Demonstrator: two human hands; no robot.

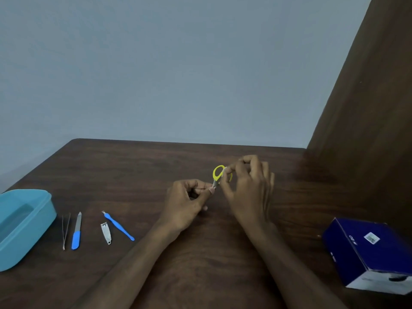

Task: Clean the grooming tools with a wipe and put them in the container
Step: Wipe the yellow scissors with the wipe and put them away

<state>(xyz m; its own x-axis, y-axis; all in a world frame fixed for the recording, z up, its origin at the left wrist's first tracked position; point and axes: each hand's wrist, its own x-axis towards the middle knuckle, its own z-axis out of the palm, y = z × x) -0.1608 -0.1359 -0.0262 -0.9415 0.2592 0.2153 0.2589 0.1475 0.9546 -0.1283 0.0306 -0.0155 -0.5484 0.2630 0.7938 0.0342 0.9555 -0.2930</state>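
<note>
Near on the left, the blue container (24, 221) sits open. Farther, mid-table, the left hand (187, 201) pinches the blade end of the small yellow scissors (217, 175). The right hand (247, 186) curls round the handle. They look light, hard and pointy, so the handle loops seem safest to hold.

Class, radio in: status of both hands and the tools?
Left hand pinching blades of small yellow-handled scissors; right hand at handles. Four tools waiting beside light blue plastic container. No wipe visible.
</note>
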